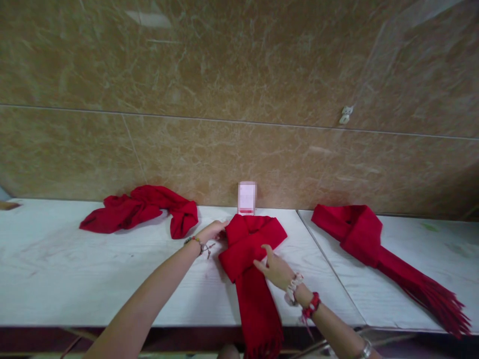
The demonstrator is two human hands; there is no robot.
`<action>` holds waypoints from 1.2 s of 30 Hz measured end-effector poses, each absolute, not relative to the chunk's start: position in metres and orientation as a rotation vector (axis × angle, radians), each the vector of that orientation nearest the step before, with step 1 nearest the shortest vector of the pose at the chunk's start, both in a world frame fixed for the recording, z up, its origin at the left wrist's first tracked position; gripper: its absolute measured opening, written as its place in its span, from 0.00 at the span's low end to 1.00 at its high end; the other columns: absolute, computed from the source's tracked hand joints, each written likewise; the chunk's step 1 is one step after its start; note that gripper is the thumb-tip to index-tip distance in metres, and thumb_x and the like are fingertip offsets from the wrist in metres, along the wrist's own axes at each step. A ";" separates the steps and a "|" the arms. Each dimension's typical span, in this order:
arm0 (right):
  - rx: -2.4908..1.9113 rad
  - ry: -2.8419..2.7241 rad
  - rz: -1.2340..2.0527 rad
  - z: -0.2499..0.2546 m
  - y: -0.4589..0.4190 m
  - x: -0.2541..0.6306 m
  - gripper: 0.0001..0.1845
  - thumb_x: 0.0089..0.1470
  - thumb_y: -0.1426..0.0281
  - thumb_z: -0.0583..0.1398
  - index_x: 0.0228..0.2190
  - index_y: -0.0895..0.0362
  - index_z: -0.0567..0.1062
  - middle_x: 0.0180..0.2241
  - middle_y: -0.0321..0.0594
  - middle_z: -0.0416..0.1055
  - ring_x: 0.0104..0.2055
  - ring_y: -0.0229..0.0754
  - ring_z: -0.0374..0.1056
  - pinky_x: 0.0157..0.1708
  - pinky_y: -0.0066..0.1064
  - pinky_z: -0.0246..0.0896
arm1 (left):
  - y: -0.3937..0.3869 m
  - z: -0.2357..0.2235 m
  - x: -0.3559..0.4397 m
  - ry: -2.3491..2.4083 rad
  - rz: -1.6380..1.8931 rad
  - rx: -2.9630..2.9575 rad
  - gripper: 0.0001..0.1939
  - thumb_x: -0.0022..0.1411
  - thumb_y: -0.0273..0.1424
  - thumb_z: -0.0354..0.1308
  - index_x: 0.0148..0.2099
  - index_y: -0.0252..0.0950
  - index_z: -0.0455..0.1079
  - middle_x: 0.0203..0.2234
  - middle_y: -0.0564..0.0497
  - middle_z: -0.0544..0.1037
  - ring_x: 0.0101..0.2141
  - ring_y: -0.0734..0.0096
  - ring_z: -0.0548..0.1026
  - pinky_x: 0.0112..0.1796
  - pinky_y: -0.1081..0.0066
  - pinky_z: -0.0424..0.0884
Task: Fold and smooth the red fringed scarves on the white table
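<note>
In the middle of the white table lies a red scarf (251, 244), folded over itself in a knot shape, its fringed tail hanging over the front edge. My left hand (214, 232) is at the scarf's upper left edge; its fingertips are partly hidden beside the cloth, so their grip does not show. On the right side of the fold, my right hand (275, 267) has thumb and fingers spread apart, touching or just above the cloth. Bracelets circle both wrists.
A crumpled red scarf (138, 209) lies to the left. To the right is another knotted red scarf (361, 229) with its fringe toward the front edge. A small blurred white rectangular item (247, 196) leans on the brown marbled wall (224, 80). A seam crosses the white table (48, 269).
</note>
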State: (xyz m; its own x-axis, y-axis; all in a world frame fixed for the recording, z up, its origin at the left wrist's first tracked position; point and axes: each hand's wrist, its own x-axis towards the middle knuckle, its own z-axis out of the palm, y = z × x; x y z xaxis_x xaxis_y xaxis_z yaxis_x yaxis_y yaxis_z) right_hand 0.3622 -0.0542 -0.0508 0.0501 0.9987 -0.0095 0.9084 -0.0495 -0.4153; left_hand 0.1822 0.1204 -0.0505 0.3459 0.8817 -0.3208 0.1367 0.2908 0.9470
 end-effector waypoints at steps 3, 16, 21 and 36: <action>-2.058 -2.021 0.585 -0.053 -0.081 0.344 0.41 0.41 0.60 0.58 0.57 0.56 0.53 0.39 0.51 0.72 0.39 0.54 0.69 0.35 0.40 0.64 | 0.124 -0.055 0.190 1.111 0.672 1.095 0.07 0.45 0.28 0.61 0.22 0.33 0.64 0.13 0.55 0.68 0.18 0.74 0.68 0.20 0.76 0.60; -1.703 -1.657 1.077 -0.042 -0.074 0.400 0.36 0.35 0.75 0.57 0.51 0.53 0.61 0.34 0.40 0.68 0.34 0.44 0.67 0.39 0.38 0.63 | 0.117 -0.053 0.172 1.139 0.626 0.825 0.04 0.49 0.26 0.56 0.31 0.35 0.64 0.21 0.53 0.72 0.25 0.69 0.72 0.27 0.70 0.68; -1.611 -1.670 1.114 -0.030 -0.061 0.406 0.38 0.37 0.76 0.58 0.53 0.52 0.59 0.34 0.39 0.67 0.38 0.43 0.66 0.43 0.37 0.60 | 0.117 -0.048 0.176 1.120 0.617 0.836 0.04 0.51 0.29 0.57 0.31 0.34 0.65 0.20 0.51 0.72 0.26 0.66 0.73 0.26 0.69 0.69; -1.788 -1.883 0.976 -0.039 -0.064 0.407 0.43 0.33 0.81 0.58 0.55 0.58 0.57 0.51 0.48 0.63 0.52 0.46 0.60 0.52 0.35 0.50 | 0.082 -0.043 0.159 1.488 0.985 1.526 0.27 0.49 0.20 0.54 0.53 0.34 0.58 0.44 0.43 0.68 0.48 0.58 0.65 0.46 0.63 0.63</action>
State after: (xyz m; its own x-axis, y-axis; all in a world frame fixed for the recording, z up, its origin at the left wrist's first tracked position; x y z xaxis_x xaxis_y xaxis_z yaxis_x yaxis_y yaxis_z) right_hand 0.4069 -0.0638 -0.0386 -0.1301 0.9723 -0.1942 0.7191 -0.0423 -0.6936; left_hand 0.1591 0.0818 -0.0430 0.0174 0.9998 0.0125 0.4018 -0.0184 0.9155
